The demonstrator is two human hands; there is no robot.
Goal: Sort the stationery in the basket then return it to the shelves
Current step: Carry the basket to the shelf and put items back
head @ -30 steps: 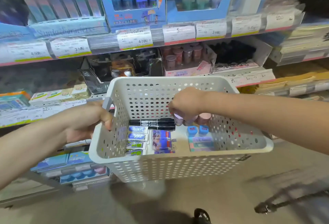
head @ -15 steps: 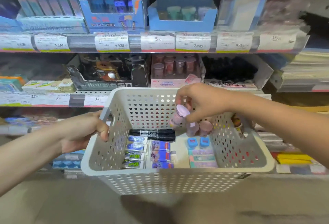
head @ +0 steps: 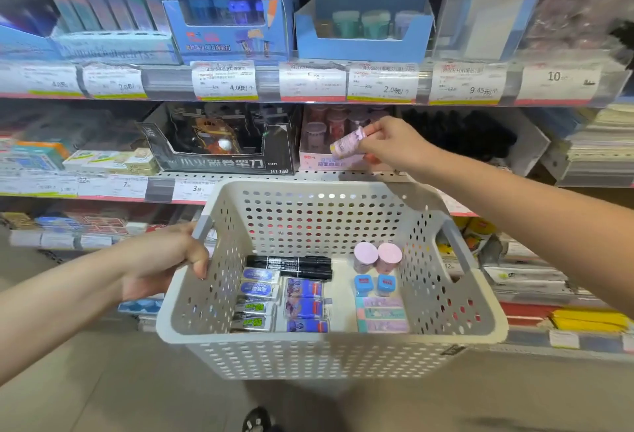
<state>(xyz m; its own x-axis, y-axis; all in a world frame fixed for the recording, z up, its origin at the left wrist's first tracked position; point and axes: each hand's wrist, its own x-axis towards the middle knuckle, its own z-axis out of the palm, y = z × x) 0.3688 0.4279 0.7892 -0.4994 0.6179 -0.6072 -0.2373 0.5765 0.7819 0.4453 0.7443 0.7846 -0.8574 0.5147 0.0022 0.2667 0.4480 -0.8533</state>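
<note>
My left hand (head: pixel 161 261) grips the left handle of a white perforated basket (head: pixel 329 346) held in front of the shelves. My right hand (head: pixel 391 143) holds a small pink cylindrical sharpener (head: pixel 346 144) tilted on its side, just in front of a pink display box (head: pixel 329 157) of the same cylinders on the middle shelf. Inside the basket lie two black markers (head: pixel 291 266), two pink cylinders (head: pixel 377 256), two small blue sharpeners (head: pixel 374 284), several wrapped erasers (head: pixel 255 301), blue packs (head: pixel 305 306) and pastel erasers (head: pixel 380 315).
A black display box (head: pixel 219 146) stands left of the pink box. The upper shelf carries blue display boxes (head: pixel 230 33) and price labels (head: pixel 382 83). Stacked paper goods (head: pixel 600 146) sit at the right. Lower shelves hold more packs behind the basket.
My right hand lifted one pink cylinder out of the basket and carried it up to the pink display box on the middle shelf. The view came closer to the shelves.
</note>
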